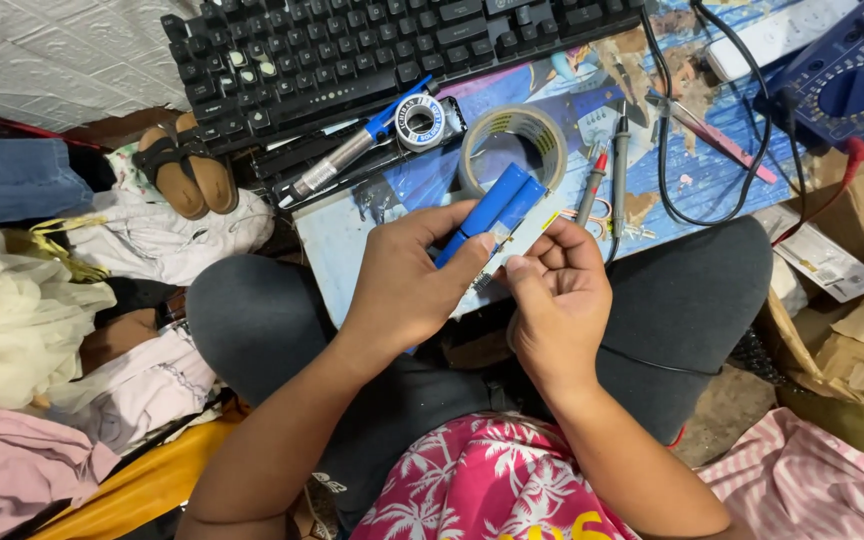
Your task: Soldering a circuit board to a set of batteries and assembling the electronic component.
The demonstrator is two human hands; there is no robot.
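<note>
Two blue battery cells (487,212), joined side by side, sit clamped in my left hand (402,290) over my lap; my right hand (557,295) pinches their near end, tape roll (513,147) beyond.

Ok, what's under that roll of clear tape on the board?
Through the tape roll ring, the colourful printed board shows beneath. The blue cells in the left hand cover its near rim, hiding what lies there.

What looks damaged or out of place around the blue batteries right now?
The keyboard has several keycaps missing near its left end, leaving pale bare switches. A pair of sandals lies among heaped clothes beside the work board. The blue batteries, held by the left hand, look intact.
</note>
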